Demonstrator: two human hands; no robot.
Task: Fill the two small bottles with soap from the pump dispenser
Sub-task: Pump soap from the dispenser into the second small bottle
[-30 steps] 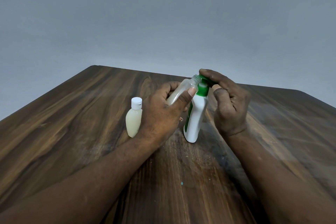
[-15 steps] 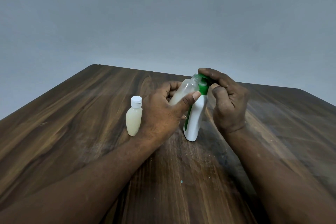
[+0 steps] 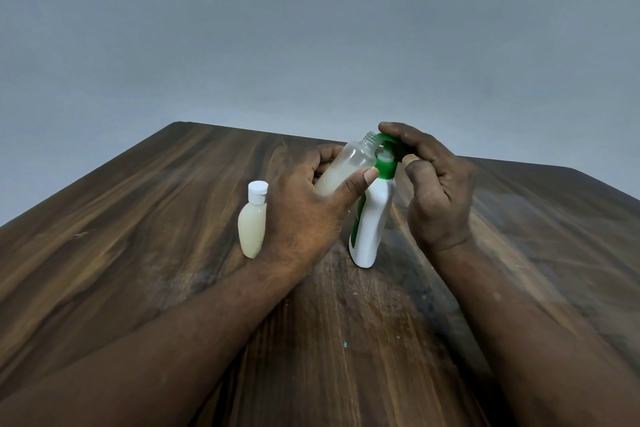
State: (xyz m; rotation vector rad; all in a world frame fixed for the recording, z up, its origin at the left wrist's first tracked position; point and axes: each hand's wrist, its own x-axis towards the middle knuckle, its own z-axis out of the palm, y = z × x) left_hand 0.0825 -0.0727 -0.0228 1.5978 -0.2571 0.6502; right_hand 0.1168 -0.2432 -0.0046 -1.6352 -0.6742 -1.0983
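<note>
A white pump dispenser (image 3: 371,218) with a green collar and green pump head stands upright mid-table. My right hand (image 3: 433,184) has its fingers curled over the green pump head (image 3: 388,139). My left hand (image 3: 304,208) grips a clear uncapped small bottle (image 3: 349,163), tilted so its open threaded mouth sits right at the pump spout. The bottle's lower part looks cloudy with soap. A second small bottle (image 3: 253,225), full of pale soap and closed with a white cap, stands upright just left of my left hand.
The dark wooden table (image 3: 138,253) stretches around the bottles, its far edge meeting a plain grey wall. A tiny green speck (image 3: 345,343) lies on the wood near me.
The pump head has risen from its pressed-down position, showing the white stem. My left hand has lifted the clear bottle's mouth slightly with it. The capped bottle has not moved.
</note>
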